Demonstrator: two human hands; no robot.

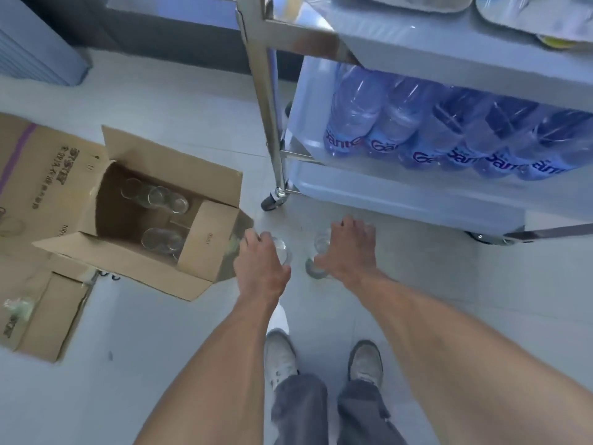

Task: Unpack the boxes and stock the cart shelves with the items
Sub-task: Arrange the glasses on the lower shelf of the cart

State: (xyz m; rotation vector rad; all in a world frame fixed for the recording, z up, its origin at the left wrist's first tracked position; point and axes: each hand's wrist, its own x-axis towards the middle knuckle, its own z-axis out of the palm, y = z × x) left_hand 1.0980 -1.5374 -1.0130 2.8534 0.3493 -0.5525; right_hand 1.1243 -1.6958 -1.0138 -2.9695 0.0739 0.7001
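Carrying: left hand [261, 268] and right hand [348, 252] each hold a clear glass [282, 248], fingers curled round, between open box [134, 216] and cart [401, 194].
Next: likely lift them onto a shelf.

"Gant" fragments on bottle labels [382, 144]

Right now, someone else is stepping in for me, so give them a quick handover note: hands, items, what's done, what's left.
Left hand grips a clear glass; right hand grips another glass, both between the box and the cart.
Open cardboard box on the floor has more glasses inside.
Cart: water bottles on the middle shelf.
Left: shelve both glasses, then empty the box.
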